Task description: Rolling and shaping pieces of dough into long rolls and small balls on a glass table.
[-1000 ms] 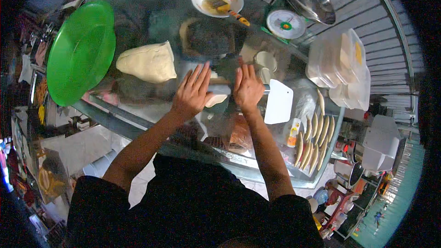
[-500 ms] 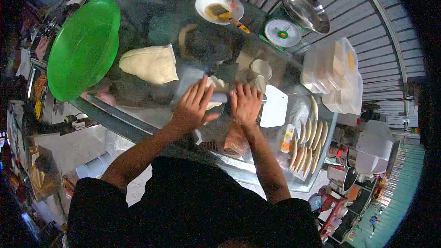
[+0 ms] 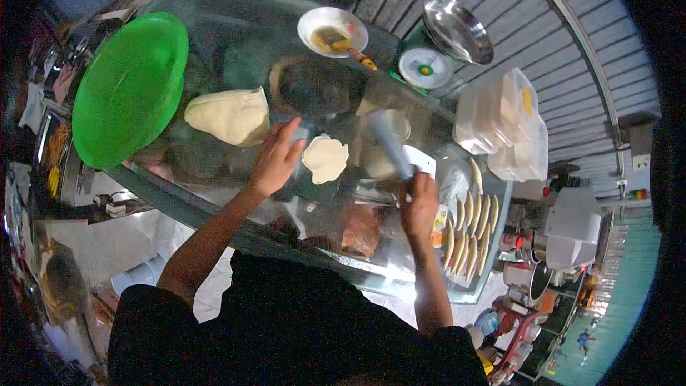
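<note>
A flattened piece of dough [image 3: 326,159] with an uneven edge lies on the glass table. Just left of it is my left hand [image 3: 277,161], fingers stretched out and holding nothing. Beyond its fingers sits a larger lump of dough [image 3: 227,116]. My right hand [image 3: 419,207] grips one end of a grey rolling pin [image 3: 389,141], which is raised at a slant and blurred by motion. Partly behind the pin and that hand is a white flat scraper [image 3: 421,162].
A green basin [image 3: 128,93] stands far left. At the back are a white bowl [image 3: 314,21] with a brush [image 3: 343,44] in it and a dial scale [image 3: 424,68]. Clear plastic boxes [image 3: 496,114] stand right, nearer me several shaped dough strips [image 3: 471,232] lie in rows.
My hands have moved apart. The right one has lifted the rolling pin off the dough and swung it right; the left has shifted left, leaving the flattened dough uncovered. The view has shifted slightly.
</note>
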`<state>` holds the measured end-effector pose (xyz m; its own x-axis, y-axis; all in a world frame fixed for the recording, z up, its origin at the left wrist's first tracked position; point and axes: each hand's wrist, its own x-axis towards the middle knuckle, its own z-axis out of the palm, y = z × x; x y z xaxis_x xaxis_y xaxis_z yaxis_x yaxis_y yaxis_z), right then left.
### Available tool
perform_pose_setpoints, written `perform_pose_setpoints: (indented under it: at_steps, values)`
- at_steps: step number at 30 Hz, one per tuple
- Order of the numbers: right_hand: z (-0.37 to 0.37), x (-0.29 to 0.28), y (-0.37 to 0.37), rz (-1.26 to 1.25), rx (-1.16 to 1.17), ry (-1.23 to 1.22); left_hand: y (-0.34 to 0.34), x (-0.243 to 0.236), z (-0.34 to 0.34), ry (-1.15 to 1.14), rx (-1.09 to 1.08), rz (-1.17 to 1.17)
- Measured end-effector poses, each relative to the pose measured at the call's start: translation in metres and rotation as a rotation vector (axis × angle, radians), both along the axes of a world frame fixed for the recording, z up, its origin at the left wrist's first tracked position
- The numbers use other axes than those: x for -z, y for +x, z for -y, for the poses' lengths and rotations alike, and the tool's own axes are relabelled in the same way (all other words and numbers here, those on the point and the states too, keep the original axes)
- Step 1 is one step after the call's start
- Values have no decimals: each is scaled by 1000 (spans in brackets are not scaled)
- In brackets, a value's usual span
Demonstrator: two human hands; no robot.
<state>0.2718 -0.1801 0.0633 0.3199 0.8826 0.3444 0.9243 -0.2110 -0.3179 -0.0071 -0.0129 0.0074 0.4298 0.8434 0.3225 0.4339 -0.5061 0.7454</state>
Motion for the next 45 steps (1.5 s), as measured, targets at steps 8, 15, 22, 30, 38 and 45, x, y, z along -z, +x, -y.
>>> perform_pose_setpoints:
  at_steps: [8,15,22,30,38,45]
  values:
    - [-23,53,136,74,258,-81,39,9,4,13,15,-326]
    - [-92,39,120,416,132,159,41,13,-18,-207,2,-197]
    - [-111,50,-50,-19,-412,37,50,6,3,102,25,-282]
    - [-109,83,-95,-50,-270,37,53,17,-12,-39,17,-261]
    - [-111,73,-97,-90,-221,128,54,12,5,234,-18,-56]
    - [-108,70,-102,0,-298,70,44,30,16,22,37,65]
